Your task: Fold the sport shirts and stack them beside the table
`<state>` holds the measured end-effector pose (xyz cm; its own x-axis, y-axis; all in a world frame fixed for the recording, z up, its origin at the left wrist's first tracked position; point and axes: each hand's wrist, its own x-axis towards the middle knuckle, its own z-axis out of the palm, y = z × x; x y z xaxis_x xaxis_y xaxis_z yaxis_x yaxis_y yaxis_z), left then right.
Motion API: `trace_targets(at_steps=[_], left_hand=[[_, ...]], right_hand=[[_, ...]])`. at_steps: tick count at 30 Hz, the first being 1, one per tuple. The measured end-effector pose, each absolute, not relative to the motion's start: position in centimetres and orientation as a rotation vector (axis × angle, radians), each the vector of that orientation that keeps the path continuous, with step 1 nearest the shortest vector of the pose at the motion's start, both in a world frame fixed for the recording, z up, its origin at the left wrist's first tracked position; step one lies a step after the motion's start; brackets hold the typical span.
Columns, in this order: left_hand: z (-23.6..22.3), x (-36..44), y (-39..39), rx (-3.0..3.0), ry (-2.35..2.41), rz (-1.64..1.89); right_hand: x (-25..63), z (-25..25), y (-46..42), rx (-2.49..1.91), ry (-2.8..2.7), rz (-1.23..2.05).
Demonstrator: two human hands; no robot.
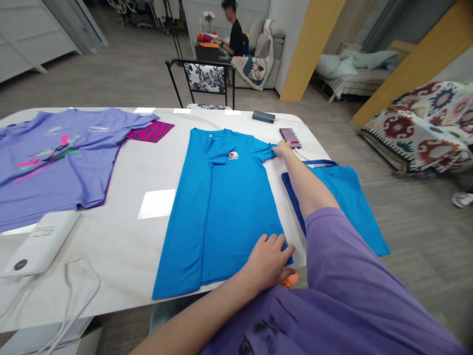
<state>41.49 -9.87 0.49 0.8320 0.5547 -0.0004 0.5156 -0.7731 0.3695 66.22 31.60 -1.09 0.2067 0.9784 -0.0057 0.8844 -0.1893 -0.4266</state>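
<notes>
A blue T-shirt (pixel 240 207) lies flat on the white table in front of me, a small red and white emblem on its chest. Its left side is folded inward over the body, with that sleeve laid across the chest. At the far right, my right hand (pixel 283 149) pinches the edge of the other sleeve. My left hand (pixel 269 259) is closed on the near right corner by the hem, fingers curled on top of the fabric. Just under that hand, an orange item (pixel 290 281) shows at the table edge, mostly hidden.
Another blue garment (pixel 354 202) lies to the right, partly behind my arm. Left are a purple T-shirt (pixel 62 158), a striped pink cloth (pixel 153 131) and a white device (pixel 42 241) with cables. A phone (pixel 290 137) and dark power bank (pixel 263 117) sit far right. Beyond stands a chair (pixel 205 79); someone (pixel 236 37) sits farther back.
</notes>
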Motion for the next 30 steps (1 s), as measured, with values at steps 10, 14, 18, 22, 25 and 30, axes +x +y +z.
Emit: trace_targets(at_steps=[10, 14, 18, 22, 25, 30], left_hand=[[1.4, 41.3, -10.3, 2.398, 0.973, 0.091], [3.6, 38.9, -9.5, 2.147, 1.044, 0.301], [6.0, 34.6, -9.1, 1.921, 1.060, 0.611], [8.0, 29.4, -9.4, 1.780, 1.065, 0.762], [8.6, 25.5, -10.3, 1.692, 1.093, 0.804], [6.9, 20.4, -12.4, 1.560, 1.185, 0.803]], right_hand=[[65.0, 0.2, 32.2, -2.160, -1.573, 0.544], [64.1, 1.8, 32.6, -2.137, -1.528, 0.525], [61.4, 4.6, 34.5, -2.087, -1.589, 0.474], [55.6, 8.1, 37.4, -2.036, -1.700, 0.441], [49.3, 10.0, 39.7, -1.986, -1.851, 0.436], [36.9, 8.8, 41.5, -1.830, -2.082, 0.545]])
